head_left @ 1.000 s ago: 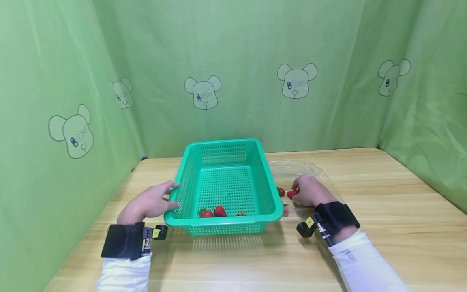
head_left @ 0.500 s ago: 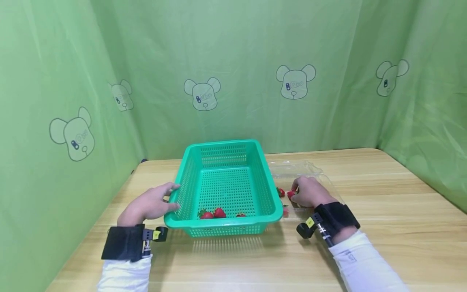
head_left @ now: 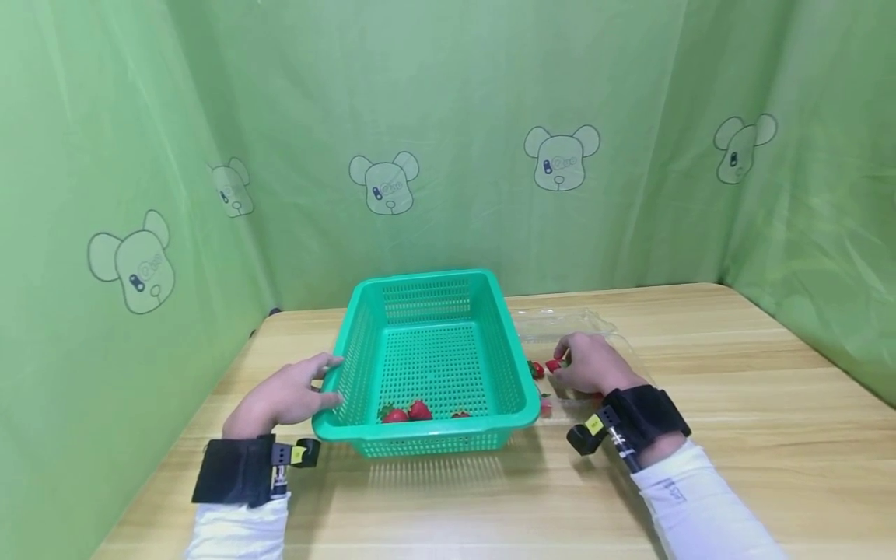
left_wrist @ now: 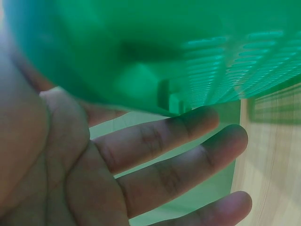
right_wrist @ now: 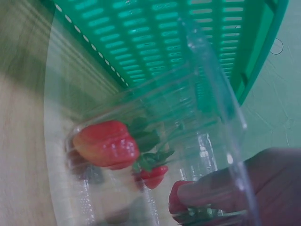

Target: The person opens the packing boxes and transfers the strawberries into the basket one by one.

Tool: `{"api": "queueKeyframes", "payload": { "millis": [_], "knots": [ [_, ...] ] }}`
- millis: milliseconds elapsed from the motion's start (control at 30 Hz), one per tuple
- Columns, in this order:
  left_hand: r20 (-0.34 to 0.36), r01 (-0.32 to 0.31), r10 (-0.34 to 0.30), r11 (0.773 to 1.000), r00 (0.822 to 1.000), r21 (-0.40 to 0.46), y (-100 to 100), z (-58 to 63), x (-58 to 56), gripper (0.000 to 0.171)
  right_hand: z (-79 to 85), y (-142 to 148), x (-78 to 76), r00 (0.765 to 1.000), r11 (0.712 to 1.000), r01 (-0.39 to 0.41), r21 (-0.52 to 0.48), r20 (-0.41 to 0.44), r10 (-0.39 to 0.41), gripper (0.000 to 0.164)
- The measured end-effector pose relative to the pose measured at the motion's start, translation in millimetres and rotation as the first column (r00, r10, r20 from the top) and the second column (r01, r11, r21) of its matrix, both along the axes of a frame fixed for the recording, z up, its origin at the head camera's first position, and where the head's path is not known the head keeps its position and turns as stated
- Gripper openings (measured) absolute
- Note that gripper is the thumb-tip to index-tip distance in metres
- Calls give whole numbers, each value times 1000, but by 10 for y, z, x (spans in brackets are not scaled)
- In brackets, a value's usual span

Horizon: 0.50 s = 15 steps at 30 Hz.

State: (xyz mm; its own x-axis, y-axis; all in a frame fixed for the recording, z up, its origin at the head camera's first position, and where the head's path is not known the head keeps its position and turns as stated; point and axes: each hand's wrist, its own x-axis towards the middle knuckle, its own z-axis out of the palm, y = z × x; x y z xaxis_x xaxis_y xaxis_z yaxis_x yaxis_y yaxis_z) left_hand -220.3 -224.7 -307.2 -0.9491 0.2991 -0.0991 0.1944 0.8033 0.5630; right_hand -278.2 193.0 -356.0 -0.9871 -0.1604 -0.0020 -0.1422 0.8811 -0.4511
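Note:
In the head view, my left hand (head_left: pixel 290 391) holds the left rim of a green plastic basket (head_left: pixel 336 430), its thumb and a fingertip over the rim. Other fingers (left_wrist: pixel 164 146) stretch along the outside below the rim in the left wrist view. Several strawberries (head_left: pixel 419 411) lie at the basket's near end. To the right, my right hand (head_left: pixel 591 364) pinches a strawberry (head_left: pixel 554 365) over a clear plastic box (head_left: pixel 560 320). The right wrist view shows this held strawberry (right_wrist: pixel 176 198) partly hidden by a finger. Beside it lie a large strawberry (right_wrist: pixel 106 143) and a smaller one (right_wrist: pixel 154 176).
The basket and the clear box stand side by side on a light wooden table (head_left: pixel 448 505). A green curtain (head_left: pixel 455 210) with bear-head prints encloses the back and sides. The basket's right wall (right_wrist: pixel 155 42) rises close to the box.
My right hand has shifted slightly left with the strawberry between its fingers. The left hand keeps its place on the basket rim. The whole view has tilted a little.

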Motion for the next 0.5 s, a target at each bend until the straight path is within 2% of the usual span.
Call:
{"api": "queueKeyframes", "payload": {
  "millis": [267, 500],
  "knots": [
    [-5, 12, -12, 1000, 1000, 0, -3, 15, 35, 61, 27, -4, -2, 998, 999, -33, -9, -45, 32, 28],
    [-8, 20, -20, 1000, 1000, -6, 5, 10, 18, 61, 80, 12, 31, 998, 1000, -19, -11, -53, 18, 29]
  ]
}}
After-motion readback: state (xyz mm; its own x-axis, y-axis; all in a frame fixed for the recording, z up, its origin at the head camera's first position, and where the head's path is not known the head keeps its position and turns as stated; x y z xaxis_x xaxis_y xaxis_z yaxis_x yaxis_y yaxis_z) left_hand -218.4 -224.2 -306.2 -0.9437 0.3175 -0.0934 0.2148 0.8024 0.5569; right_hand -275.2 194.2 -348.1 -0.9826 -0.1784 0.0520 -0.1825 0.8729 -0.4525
